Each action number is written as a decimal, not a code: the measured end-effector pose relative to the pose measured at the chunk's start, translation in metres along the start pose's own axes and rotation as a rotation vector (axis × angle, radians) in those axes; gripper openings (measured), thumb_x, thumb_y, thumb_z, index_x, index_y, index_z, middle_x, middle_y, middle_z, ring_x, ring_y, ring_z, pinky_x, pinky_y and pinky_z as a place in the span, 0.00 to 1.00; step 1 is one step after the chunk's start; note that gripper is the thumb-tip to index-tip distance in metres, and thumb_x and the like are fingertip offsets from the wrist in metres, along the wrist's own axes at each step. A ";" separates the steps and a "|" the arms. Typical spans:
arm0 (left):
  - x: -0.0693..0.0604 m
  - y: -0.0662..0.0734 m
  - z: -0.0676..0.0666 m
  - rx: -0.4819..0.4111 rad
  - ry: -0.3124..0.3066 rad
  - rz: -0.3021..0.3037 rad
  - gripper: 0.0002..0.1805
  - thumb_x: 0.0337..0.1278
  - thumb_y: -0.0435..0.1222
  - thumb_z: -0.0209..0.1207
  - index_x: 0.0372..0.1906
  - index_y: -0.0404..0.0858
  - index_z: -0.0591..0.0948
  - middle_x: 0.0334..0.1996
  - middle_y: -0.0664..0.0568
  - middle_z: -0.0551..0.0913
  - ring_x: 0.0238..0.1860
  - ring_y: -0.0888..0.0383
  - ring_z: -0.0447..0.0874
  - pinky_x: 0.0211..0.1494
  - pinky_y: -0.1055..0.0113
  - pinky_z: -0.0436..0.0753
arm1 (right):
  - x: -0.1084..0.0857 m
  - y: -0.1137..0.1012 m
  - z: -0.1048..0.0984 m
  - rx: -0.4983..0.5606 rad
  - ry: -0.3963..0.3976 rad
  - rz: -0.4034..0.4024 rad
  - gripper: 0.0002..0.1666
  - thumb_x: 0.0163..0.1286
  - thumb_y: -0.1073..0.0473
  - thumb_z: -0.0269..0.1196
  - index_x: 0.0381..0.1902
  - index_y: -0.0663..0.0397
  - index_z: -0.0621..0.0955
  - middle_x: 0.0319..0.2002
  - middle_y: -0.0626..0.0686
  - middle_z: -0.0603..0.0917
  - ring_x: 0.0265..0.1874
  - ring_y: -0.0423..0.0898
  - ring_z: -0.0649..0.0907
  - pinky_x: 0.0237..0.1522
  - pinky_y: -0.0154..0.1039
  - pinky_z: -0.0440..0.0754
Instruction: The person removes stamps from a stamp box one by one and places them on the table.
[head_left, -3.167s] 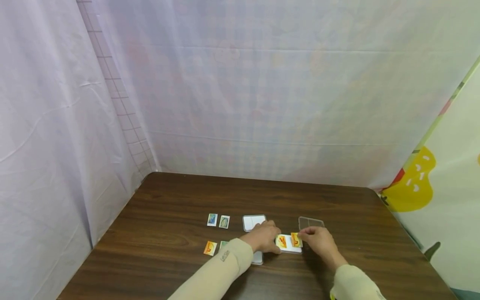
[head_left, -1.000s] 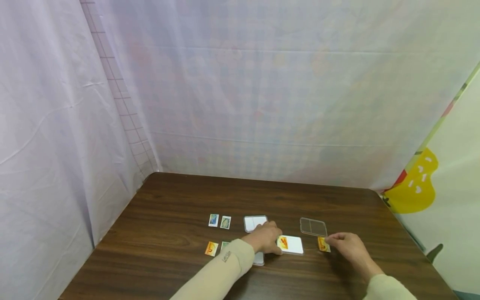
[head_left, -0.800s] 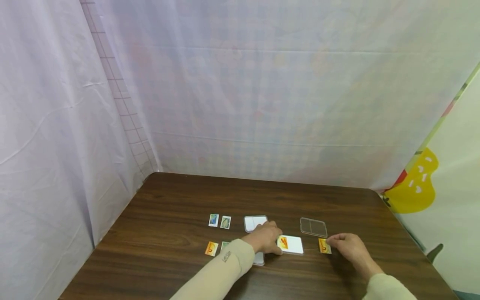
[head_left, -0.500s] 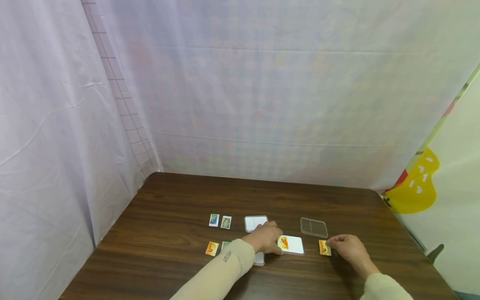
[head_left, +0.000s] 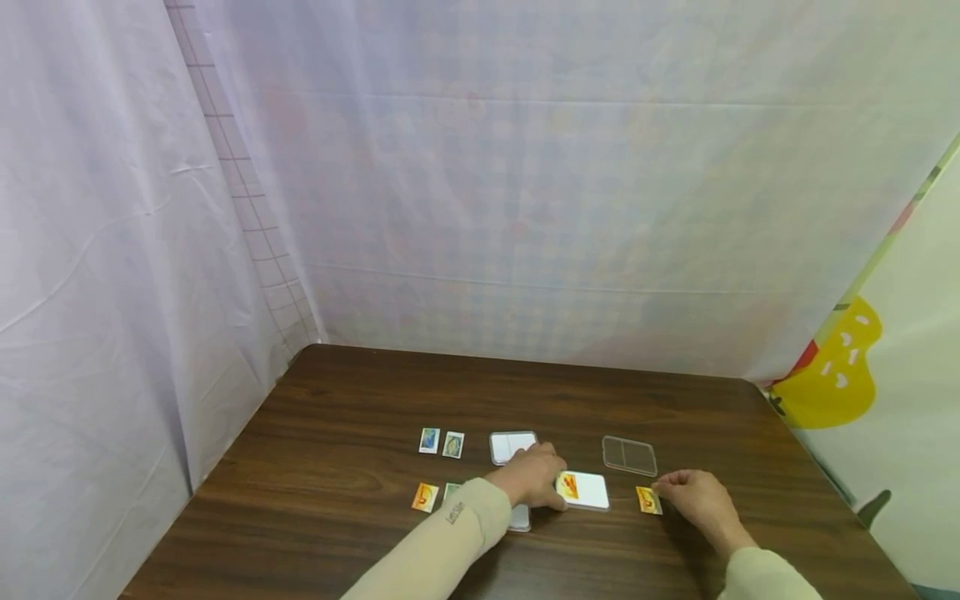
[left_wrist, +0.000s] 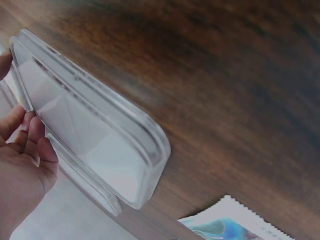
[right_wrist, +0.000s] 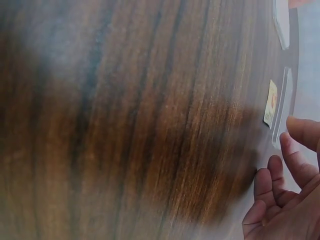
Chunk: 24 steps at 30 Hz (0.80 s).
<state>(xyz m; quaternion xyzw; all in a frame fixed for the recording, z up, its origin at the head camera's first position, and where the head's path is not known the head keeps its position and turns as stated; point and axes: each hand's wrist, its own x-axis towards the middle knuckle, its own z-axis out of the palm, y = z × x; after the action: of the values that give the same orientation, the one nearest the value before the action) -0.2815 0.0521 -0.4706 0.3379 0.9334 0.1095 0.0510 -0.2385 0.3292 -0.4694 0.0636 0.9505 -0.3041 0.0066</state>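
Observation:
In the head view my left hand (head_left: 531, 481) grips the left end of a flat clear case (head_left: 595, 492) with a white insert. An orange-and-yellow stamp (head_left: 572, 486) lies on that insert's left part. To the right, my right hand (head_left: 699, 497) hovers beside another orange-and-yellow stamp (head_left: 648, 501), which lies tilted on the table. In the right wrist view the thumb and forefinger stand slightly apart, with the stamp (right_wrist: 270, 104) just beyond them. The left wrist view shows the left hand (left_wrist: 22, 165) behind a nearer clear case (left_wrist: 100, 135).
A clear lid (head_left: 628, 457) lies behind the right stamp. Left of the hands are a blue stamp (head_left: 429, 440), a green stamp (head_left: 453, 444) and an orange stamp (head_left: 424, 497). A second white-lined case (head_left: 510, 444) sits behind the left wrist; another green stamp is partly hidden by the sleeve.
My right hand has carried the orange stamp off the case to the right. In the last second the stamp has tilted and dropped slightly away from the fingertips. The left hand stays put.

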 end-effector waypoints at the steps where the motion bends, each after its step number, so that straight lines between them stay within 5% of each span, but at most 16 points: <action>1: 0.000 0.000 0.000 -0.003 0.002 0.001 0.21 0.45 0.50 0.74 0.44 0.45 0.85 0.40 0.58 0.77 0.42 0.63 0.70 0.44 0.68 0.70 | 0.000 0.000 0.000 -0.002 0.005 -0.001 0.15 0.65 0.52 0.64 0.34 0.59 0.87 0.41 0.62 0.86 0.44 0.62 0.82 0.43 0.54 0.75; 16: 0.001 -0.001 0.002 -0.018 0.002 -0.005 0.22 0.45 0.49 0.74 0.45 0.45 0.85 0.41 0.59 0.76 0.43 0.63 0.70 0.45 0.67 0.70 | 0.000 -0.011 0.003 0.018 0.015 -0.009 0.17 0.67 0.50 0.64 0.38 0.61 0.86 0.43 0.64 0.86 0.47 0.66 0.80 0.49 0.61 0.73; 24: 0.003 -0.001 0.005 -0.015 0.006 0.000 0.22 0.45 0.50 0.74 0.45 0.46 0.85 0.41 0.59 0.76 0.43 0.63 0.71 0.45 0.67 0.71 | 0.001 -0.024 0.012 0.057 0.010 0.002 0.18 0.66 0.50 0.66 0.39 0.62 0.86 0.37 0.57 0.86 0.40 0.54 0.81 0.43 0.53 0.74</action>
<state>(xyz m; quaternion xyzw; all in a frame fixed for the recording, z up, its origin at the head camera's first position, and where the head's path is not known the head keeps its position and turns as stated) -0.2841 0.0538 -0.4754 0.3370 0.9327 0.1176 0.0508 -0.2432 0.3033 -0.4652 0.0659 0.9414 -0.3307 0.0005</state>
